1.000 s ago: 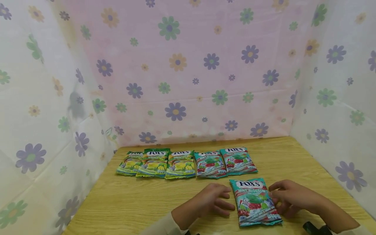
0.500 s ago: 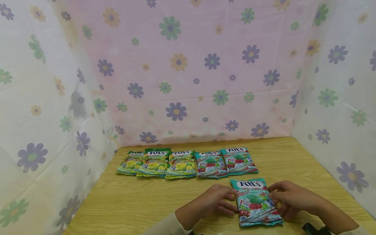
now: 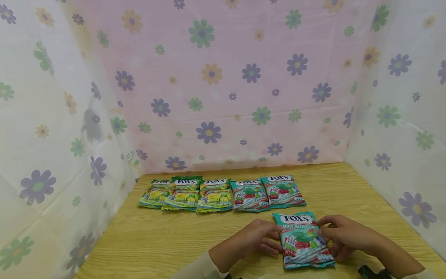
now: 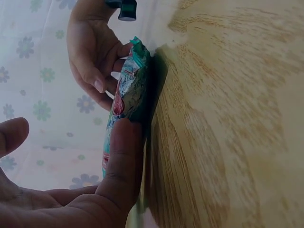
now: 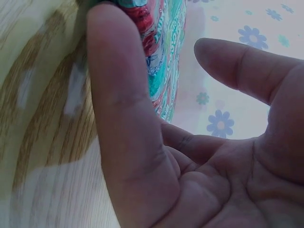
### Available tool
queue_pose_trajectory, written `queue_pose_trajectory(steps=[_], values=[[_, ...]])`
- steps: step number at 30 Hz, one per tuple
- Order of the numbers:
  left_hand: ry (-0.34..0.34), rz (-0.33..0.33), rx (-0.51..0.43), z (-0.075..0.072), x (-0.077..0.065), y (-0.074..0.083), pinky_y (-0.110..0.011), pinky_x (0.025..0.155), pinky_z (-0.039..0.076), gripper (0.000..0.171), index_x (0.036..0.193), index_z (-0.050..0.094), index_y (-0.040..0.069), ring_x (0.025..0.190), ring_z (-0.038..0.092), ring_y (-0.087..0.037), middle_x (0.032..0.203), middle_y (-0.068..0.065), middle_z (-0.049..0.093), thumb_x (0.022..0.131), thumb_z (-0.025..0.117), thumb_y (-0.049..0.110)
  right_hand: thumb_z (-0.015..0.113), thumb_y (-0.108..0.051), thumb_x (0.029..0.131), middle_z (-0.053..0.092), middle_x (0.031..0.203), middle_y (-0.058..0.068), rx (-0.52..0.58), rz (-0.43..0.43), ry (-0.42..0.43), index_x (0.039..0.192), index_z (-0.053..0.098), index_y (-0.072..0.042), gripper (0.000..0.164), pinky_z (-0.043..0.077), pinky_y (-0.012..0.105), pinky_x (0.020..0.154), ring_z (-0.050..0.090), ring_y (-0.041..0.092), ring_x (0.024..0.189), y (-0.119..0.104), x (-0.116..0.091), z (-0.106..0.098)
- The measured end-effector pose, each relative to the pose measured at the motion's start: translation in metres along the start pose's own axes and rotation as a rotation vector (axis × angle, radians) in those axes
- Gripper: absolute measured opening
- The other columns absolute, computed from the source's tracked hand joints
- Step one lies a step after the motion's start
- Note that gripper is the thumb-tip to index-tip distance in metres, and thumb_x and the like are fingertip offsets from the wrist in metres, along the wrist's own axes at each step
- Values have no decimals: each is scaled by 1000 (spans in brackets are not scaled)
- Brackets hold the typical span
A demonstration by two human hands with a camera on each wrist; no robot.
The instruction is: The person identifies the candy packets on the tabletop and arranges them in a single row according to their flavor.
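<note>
A teal FOX'S Mint Blossom candy bag (image 3: 302,242) lies face up near the front of the table, to the right of centre. My left hand (image 3: 253,238) is at its left edge, fingertips against the side, and in the left wrist view one finger (image 4: 122,161) reaches along that side with the thumb held apart. On the opposite edge is my right hand (image 3: 348,236). Its fingers (image 5: 123,95) run beside the bag in the right wrist view, and its thumb stands away from the wrapper. Neither hand curls round the bag.
Behind it, a row of bags lies on the wooden table (image 3: 156,236): green Spring Tea bags (image 3: 214,195) on the left, teal Mint Blossom bags (image 3: 283,192) on the right. Flowered cloth (image 3: 223,85) walls in the back and both sides.
My left hand has moved right and come up to the bag's left edge, from a small gap a second ago. The bag, the right hand and the back row stay nearly as they were.
</note>
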State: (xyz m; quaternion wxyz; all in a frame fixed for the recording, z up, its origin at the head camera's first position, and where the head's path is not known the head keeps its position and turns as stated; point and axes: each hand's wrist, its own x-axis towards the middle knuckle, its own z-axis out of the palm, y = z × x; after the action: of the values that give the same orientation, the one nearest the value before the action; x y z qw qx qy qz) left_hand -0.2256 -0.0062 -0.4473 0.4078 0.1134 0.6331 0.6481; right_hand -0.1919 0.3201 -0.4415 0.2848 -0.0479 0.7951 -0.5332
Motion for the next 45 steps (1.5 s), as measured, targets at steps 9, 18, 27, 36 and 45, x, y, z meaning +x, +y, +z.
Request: queue_pose_trajectory(steps=[9, 18, 27, 36, 45], values=[[-33, 28, 6, 2, 2, 1, -31, 82, 64, 45, 134, 64, 0, 98, 75, -20, 118, -13, 73, 106, 56, 34, 56, -29, 108, 71, 104, 13, -9, -8, 8, 149, 39, 10, 59, 63, 45, 63, 73, 30, 73, -2, 0, 0], [-4, 26, 11, 6, 3, 4, -34, 84, 64, 43, 131, 62, 1, 99, 75, -24, 120, -15, 70, 104, 59, 34, 56, -29, 107, 70, 102, 15, -3, -25, 19, 152, 37, 8, 61, 62, 43, 62, 68, 23, 67, -4, -1, 0], [-6, 37, 17, 8, 8, 8, -34, 85, 64, 42, 129, 63, 2, 97, 75, -21, 117, -12, 70, 103, 61, 35, 57, -29, 107, 68, 101, 16, 48, -43, -5, 155, 34, 5, 63, 56, 34, 58, 59, 15, 62, -5, 0, -4], [11, 95, 32, 12, 12, 14, -37, 85, 64, 30, 117, 66, 6, 97, 76, -24, 118, -9, 73, 105, 61, 33, 58, -29, 107, 64, 97, 14, 73, -60, 8, 157, 31, 4, 65, 57, 35, 59, 54, 14, 61, -9, 0, -9], [55, 125, 67, 15, 22, 20, -45, 90, 62, 49, 137, 58, 0, 105, 73, -30, 136, -7, 65, 104, 63, 35, 57, -26, 108, 65, 98, 13, 14, -99, 60, 160, 23, 7, 70, 53, 33, 55, 53, 14, 64, -10, 2, -18]])
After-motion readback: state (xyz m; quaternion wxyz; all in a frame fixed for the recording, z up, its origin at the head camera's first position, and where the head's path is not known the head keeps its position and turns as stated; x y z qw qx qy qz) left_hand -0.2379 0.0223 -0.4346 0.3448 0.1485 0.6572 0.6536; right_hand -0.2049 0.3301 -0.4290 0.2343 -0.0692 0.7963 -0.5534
